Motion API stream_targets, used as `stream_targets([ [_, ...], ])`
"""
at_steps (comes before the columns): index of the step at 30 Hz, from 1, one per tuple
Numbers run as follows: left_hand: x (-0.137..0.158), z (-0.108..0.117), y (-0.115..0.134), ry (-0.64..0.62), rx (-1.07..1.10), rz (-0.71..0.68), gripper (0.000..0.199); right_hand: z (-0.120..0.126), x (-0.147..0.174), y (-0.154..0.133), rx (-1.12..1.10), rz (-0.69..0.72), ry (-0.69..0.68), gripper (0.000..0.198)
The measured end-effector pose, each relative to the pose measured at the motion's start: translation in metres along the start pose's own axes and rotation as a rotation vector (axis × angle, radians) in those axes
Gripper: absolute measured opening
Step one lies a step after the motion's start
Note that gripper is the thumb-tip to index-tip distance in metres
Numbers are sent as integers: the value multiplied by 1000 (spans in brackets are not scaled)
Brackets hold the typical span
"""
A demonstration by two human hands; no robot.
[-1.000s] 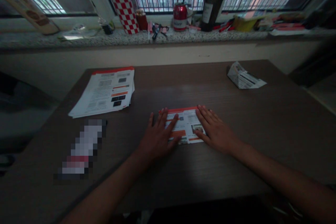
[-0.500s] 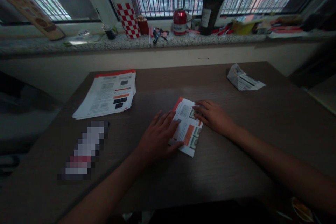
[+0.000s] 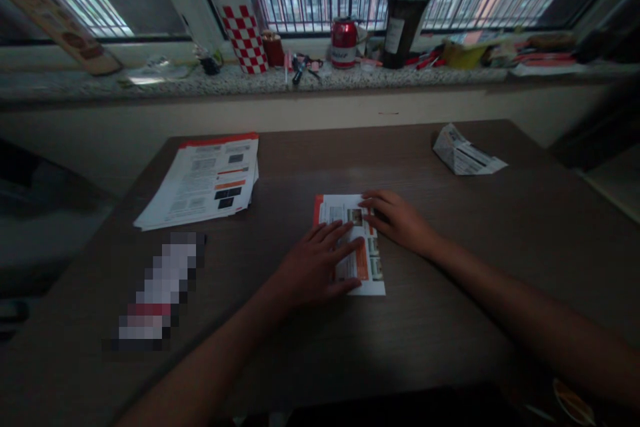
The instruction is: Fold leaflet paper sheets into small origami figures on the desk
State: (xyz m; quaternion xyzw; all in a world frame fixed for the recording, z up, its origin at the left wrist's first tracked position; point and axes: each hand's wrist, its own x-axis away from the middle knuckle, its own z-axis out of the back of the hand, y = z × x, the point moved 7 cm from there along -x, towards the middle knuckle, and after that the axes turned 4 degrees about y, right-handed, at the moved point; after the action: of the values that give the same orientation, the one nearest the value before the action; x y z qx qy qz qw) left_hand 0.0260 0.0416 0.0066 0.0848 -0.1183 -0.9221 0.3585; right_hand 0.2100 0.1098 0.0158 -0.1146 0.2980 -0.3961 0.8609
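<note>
A printed sheet of paper (image 3: 374, 285), which looks folded, lies on the brown table in front of me, with a red strip along its far left edge and small pictures down its right side. My left hand (image 3: 320, 260) rests on its left and middle part, fingers spread and nearly flat. At the sheet's far right corner, the fingertips of my right hand (image 3: 397, 220) touch the edge; its fingers are stretched out and slightly apart. Part of the print is hidden under both hands.
A stack of printed sheets (image 3: 200, 180) lies at the table's far left, with a pixelated object (image 3: 160, 287) nearer me. A folded paper shape (image 3: 465, 153) stands far right. On the windowsill are a checkered bottle (image 3: 245, 40), a red can (image 3: 343, 43) and a dark cup (image 3: 403, 27).
The sheet has turned on the table, its far edge swinging left, so it now lies straighter to me. My left hand has moved slightly right over it; my right hand has shifted slightly left.
</note>
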Motion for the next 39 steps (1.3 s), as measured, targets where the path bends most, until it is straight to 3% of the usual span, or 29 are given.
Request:
stream_targets([
  [3,0,2,3,43,-22,32,59,10,7,-3,5,-63,29,14],
  [6,-1,4,7,79,-31,34,59,13,11,-4,-18,-103,-18,1],
  [16,2,-2,7,91,4,14,60,8,12,2,-8,-146,-45,5],
  [29,0,-4,6,79,40,21,61,2,-37,40,80,-195,29,12],
  [39,0,-5,5,83,43,19,60,5,-43,52,96,-208,81,13],
])
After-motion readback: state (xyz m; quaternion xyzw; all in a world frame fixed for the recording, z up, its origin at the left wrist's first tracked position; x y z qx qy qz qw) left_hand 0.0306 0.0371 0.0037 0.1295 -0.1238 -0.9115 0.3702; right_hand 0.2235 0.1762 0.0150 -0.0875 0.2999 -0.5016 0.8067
